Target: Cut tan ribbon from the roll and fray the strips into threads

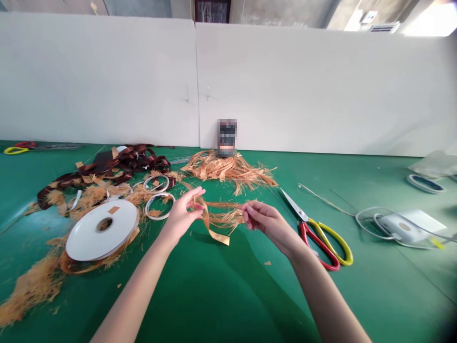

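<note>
A frayed, tan satin ribbon point(219, 237) is stretched between my two hands, its loose threads running across from one to the other. My left hand point(183, 212) has thumb and fingers around the ribbon's left end, and a flat, uncut-looking tail hangs down from there. At the other side my right hand point(263, 218) pinches the ends of the loose threads. Just right of that hand lie large scissors point(314, 231) with one red and one yellow handle, blades parted slightly. Behind the hands spreads a heap of frayed tan ribbon pieces point(228, 170).
On the left lie a white ribbon spool point(102, 230), tape rings point(159, 206), tan fluff point(35, 290) and tangled dark brown ribbon point(135, 162). A blurred dark object point(227, 138) stands by the white partition point(303, 90). A white device with a cable point(410, 226) sits at right.
</note>
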Available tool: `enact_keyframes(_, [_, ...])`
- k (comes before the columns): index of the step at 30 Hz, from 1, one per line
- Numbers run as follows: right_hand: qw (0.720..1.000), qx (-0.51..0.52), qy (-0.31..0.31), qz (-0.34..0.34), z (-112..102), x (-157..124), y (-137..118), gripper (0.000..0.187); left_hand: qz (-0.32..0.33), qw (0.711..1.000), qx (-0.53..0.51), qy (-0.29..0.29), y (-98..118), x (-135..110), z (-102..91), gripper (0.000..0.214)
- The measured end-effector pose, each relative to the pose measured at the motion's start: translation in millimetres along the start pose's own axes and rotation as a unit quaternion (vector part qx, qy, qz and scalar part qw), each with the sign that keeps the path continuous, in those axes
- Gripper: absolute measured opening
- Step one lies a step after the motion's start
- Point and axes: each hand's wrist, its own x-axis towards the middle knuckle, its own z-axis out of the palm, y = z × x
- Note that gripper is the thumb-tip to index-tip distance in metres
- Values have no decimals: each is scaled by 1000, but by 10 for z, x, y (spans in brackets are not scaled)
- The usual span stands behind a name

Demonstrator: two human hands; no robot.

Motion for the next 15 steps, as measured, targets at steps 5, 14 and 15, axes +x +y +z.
enact_keyframes(5, [990,-86,105,-31,-299,-327,-235,33,50,974,211,-63,-7,104,-333,57])
enact_keyframes(14, [969,57,219,-95,74,-500,-281,28,259,870,376,188,189,-238,187,27])
enact_keyframes(15, [969,72,216,-99,198,-499,-244,26,293,869,363,163,234,-353,324,22])
